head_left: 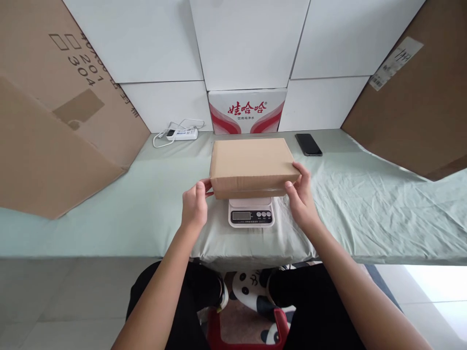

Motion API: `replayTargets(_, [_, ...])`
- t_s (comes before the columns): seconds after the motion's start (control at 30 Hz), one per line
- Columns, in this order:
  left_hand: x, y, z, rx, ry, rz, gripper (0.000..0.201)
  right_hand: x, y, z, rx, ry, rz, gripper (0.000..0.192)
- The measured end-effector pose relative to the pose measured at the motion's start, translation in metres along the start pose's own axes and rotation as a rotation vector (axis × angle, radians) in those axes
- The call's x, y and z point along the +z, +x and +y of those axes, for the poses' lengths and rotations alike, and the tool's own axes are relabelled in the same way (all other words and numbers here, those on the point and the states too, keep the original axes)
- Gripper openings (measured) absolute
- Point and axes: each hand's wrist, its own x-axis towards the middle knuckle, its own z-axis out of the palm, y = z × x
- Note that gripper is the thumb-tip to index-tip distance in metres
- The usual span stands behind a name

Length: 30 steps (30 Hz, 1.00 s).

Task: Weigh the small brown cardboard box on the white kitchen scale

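Note:
A closed brown cardboard box (pixel 251 164) rests on top of a small white digital scale (pixel 251 214), covering most of its platform. My left hand (pixel 194 204) grips the box's near left corner. My right hand (pixel 301 193) holds the near right corner, fingers curled around the edge. The scale's display and buttons face me below the box, and its reading is too small to make out.
A pale green cloth (pixel 365 214) covers the table. A black phone (pixel 308 144) lies at the back right, a white power strip (pixel 181 134) with cable at the back left. A red-and-white carton (pixel 247 111) stands behind the box. Large cardboard sheets (pixel 54 121) lean at both sides.

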Motion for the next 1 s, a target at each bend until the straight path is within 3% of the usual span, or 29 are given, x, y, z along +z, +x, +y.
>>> replayTargets(0.17, [-0.004,0.003,0.003,0.014,0.02,-0.051,0.094,-0.009,-0.003,0.001,0.003,-0.079,0.062,0.059])
replayTargets(1.0, [-0.005,0.013,0.006,-0.031,0.025,0.019,0.092,-0.009,-0.006,-0.011,-0.036,-0.101,0.061,0.05])
